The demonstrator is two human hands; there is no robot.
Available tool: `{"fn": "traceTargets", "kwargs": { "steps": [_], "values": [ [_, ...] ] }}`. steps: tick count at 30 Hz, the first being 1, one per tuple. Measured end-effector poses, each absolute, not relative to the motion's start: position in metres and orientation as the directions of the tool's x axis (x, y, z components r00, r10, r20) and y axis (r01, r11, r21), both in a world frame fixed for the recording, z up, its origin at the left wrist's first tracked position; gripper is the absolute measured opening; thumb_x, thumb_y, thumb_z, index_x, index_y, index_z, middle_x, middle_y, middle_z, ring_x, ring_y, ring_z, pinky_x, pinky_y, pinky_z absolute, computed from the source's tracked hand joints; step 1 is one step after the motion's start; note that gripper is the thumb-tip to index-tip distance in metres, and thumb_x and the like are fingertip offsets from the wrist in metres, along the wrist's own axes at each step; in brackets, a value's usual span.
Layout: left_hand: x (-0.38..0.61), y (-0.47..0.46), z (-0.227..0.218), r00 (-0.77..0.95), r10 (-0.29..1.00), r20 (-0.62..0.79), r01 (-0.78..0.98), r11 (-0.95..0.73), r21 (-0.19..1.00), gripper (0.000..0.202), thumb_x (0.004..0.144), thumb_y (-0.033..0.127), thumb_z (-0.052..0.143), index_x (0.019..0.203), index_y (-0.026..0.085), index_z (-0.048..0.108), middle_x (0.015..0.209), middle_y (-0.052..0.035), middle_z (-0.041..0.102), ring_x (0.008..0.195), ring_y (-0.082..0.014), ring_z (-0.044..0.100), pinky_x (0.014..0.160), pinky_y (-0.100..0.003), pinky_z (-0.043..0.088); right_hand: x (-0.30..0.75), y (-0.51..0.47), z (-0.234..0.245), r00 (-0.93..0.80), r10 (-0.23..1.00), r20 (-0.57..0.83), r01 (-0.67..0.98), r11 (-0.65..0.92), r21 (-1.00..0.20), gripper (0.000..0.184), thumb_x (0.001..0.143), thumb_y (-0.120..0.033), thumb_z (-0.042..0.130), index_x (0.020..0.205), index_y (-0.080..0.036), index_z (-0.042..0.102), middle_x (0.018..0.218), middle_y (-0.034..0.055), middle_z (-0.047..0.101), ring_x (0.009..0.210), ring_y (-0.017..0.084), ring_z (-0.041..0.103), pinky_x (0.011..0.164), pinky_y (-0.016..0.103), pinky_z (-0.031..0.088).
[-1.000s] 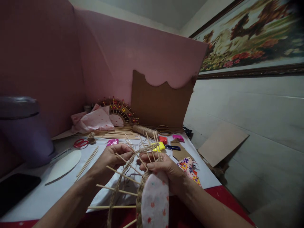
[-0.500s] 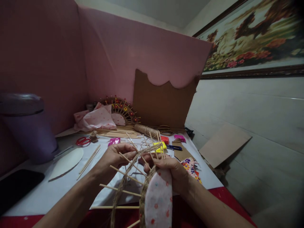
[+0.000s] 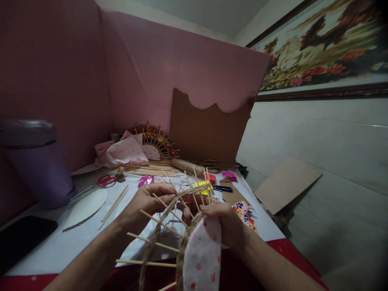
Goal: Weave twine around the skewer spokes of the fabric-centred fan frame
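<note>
Between my hands is a half-round woven piece (image 3: pixel 202 254) with a pale, red-dotted cloth face and a twine-wrapped curved edge. Thin wooden sticks (image 3: pixel 165 224) fan out from that edge, and a twine braid (image 3: pixel 155 234) weaves across them in an arc. My left hand (image 3: pixel 156 197) pinches the braid where it crosses an upper stick. My right hand (image 3: pixel 221 216) grips the upper end of the cloth-covered piece, thumb on its edge and fingers behind the sticks. The fingertips of my right hand are partly hidden behind the sticks.
A finished-looking fan (image 3: pixel 154 141) leans at the back beside dotted cloth (image 3: pixel 124 150). Nearby are a twine roll (image 3: pixel 188 166), red scissors (image 3: pixel 106 180), a blue cutter (image 3: pixel 222 188) and loose sticks (image 3: pixel 113 206). At left stand a purple tumbler (image 3: pixel 38 165) and a dark phone-like slab (image 3: pixel 26 242).
The half-round piece has turned slightly, its upper sticks shifting a little to the right along with my right hand. My left hand stays almost in place on the braid.
</note>
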State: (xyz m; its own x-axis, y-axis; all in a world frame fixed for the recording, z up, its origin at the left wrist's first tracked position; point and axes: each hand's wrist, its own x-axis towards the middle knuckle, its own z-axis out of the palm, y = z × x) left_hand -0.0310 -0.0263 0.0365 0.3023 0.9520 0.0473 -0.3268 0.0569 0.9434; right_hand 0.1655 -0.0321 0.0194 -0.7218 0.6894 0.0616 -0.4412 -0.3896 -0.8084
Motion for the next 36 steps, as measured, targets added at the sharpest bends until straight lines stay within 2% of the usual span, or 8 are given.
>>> {"fn": "traceTargets", "kwargs": {
  "steps": [4, 9, 15, 26, 30, 36],
  "values": [
    [-0.029, -0.025, 0.039, 0.265, 0.964, 0.031, -0.325, 0.059, 0.944, 0.017, 0.055, 0.022, 0.079, 0.057, 0.013, 0.065, 0.048, 0.0013, 0.063, 0.042, -0.0051, 0.048, 0.044, -0.017, 0.032, 0.164, -0.031, 0.019, -0.715, 0.692, 0.100, -0.457, -0.353, -0.817, 0.042, 0.067, -0.021, 0.063, 0.107, -0.008, 0.056, 0.085, 0.0100, 0.062, 0.070, 0.014, 0.058, 0.065, 0.025, 0.043],
    [-0.029, -0.025, 0.035, 0.340, 0.940, 0.002, -0.263, 0.093, 0.960, 0.019, 0.058, 0.025, 0.076, 0.058, 0.012, 0.062, 0.048, -0.0003, 0.061, 0.041, -0.0053, 0.046, 0.042, -0.017, 0.025, 0.162, -0.033, 0.022, -0.682, 0.722, 0.114, -0.494, -0.340, -0.800, 0.048, 0.066, -0.018, 0.062, 0.112, -0.009, 0.053, 0.081, 0.0086, 0.063, 0.067, 0.014, 0.057, 0.063, 0.025, 0.044],
    [-0.031, -0.023, 0.025, 0.372, 0.925, -0.080, -0.211, 0.168, 0.963, 0.019, 0.055, 0.023, 0.076, 0.057, 0.013, 0.059, 0.046, 0.0012, 0.057, 0.040, -0.0060, 0.043, 0.043, -0.019, 0.020, 0.162, -0.035, 0.023, -0.744, 0.652, 0.146, -0.491, -0.384, -0.782, 0.056, 0.063, -0.022, 0.063, 0.116, -0.009, 0.051, 0.079, 0.0078, 0.058, 0.069, 0.015, 0.054, 0.062, 0.025, 0.041],
    [-0.028, -0.022, 0.024, 0.382, 0.921, -0.079, -0.203, 0.167, 0.965, 0.022, 0.053, 0.026, 0.076, 0.055, 0.013, 0.058, 0.049, -0.0016, 0.060, 0.043, -0.0108, 0.050, 0.045, -0.022, 0.025, 0.162, -0.036, 0.025, -0.755, 0.641, 0.140, -0.492, -0.412, -0.767, 0.055, 0.062, -0.025, 0.060, 0.113, -0.007, 0.053, 0.075, 0.0061, 0.054, 0.066, 0.014, 0.052, 0.060, 0.023, 0.040],
    [-0.029, -0.022, 0.025, 0.376, 0.923, -0.082, -0.187, 0.162, 0.969, 0.016, 0.051, 0.019, 0.074, 0.052, 0.013, 0.059, 0.044, 0.0000, 0.058, 0.040, -0.0085, 0.047, 0.044, -0.021, 0.025, 0.161, -0.038, 0.028, -0.740, 0.660, 0.129, -0.485, -0.391, -0.782, 0.053, 0.063, -0.026, 0.060, 0.111, -0.005, 0.055, 0.076, 0.0065, 0.054, 0.066, 0.014, 0.051, 0.061, 0.023, 0.040],
    [-0.030, -0.025, 0.029, 0.414, 0.902, -0.122, -0.167, 0.207, 0.964, 0.012, 0.048, 0.012, 0.071, 0.053, 0.013, 0.059, 0.044, 0.0016, 0.057, 0.039, -0.0072, 0.045, 0.043, -0.020, 0.023, 0.160, -0.039, 0.030, -0.752, 0.649, 0.114, -0.460, -0.392, -0.797, 0.048, 0.059, -0.029, 0.062, 0.102, -0.007, 0.058, 0.073, 0.0054, 0.053, 0.064, 0.014, 0.050, 0.057, 0.023, 0.040]
  ]
}}
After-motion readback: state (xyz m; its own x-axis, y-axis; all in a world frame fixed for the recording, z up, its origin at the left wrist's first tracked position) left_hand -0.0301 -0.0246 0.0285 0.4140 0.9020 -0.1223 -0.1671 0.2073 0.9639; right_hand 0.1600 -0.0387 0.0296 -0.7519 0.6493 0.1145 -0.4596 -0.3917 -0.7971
